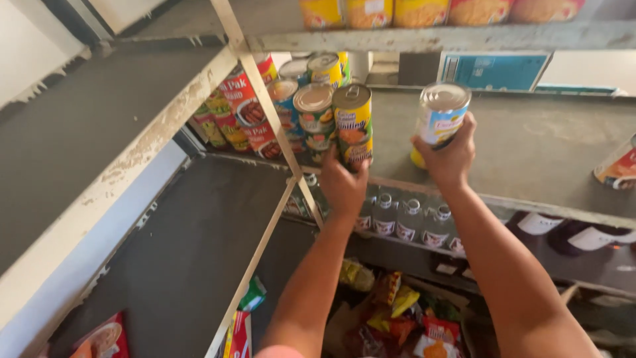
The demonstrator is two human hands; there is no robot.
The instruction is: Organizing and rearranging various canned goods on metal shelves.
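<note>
At centre frame the left hand (342, 184) grips a yellow can (353, 126) by its base, hard against the packed cans (298, 109); a nudge could topple that row (they stand close). Right of centre, the right hand (449, 156) clasps a white-and-blue can (438, 119) above the shelf edge (517, 202), with bare shelf beyond.

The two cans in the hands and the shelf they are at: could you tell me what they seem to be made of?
Can in the left hand: apparently metal with a dull silver lid and a glossy yellow printed wrap.
Can in the right hand: likely metal too, with a shiny ringed lid and a white and yellow label.
Shelf: a grey, matt board, perhaps painted; its pale edge is chipped.
</note>
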